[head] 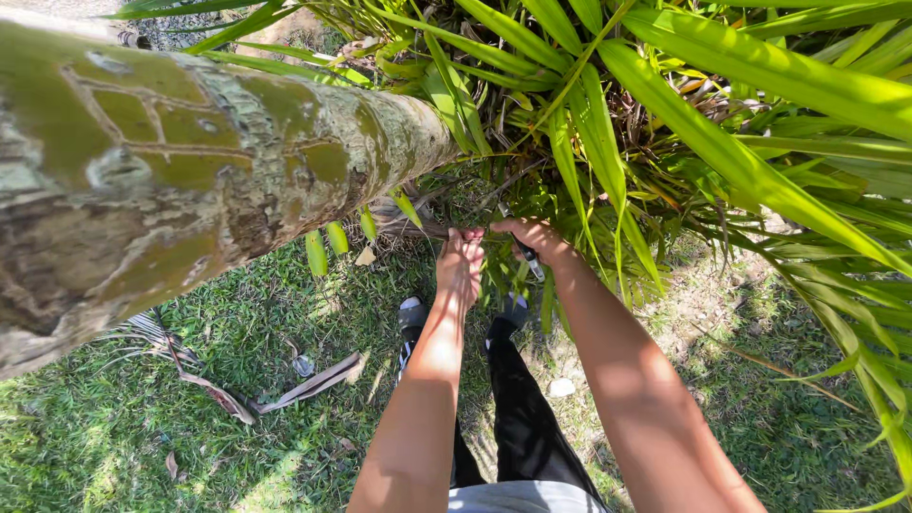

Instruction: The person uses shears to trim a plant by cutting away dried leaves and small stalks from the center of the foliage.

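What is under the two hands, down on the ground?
Below the left hand and right hand lie grass and the person's shoes. The arms and palm leaves cover part of the ground, so the rest is hidden.

Both hands at the base of the palm fronds.
My left hand (pixel 461 258) grips a thin stalk (pixel 446 229); my right hand (pixel 534 239), just beside it, holds a dark-handled tool (pixel 528 258). Green fronds (pixel 608 161) spread above the grip, mottled trunk (pixel 190 171) to its left.
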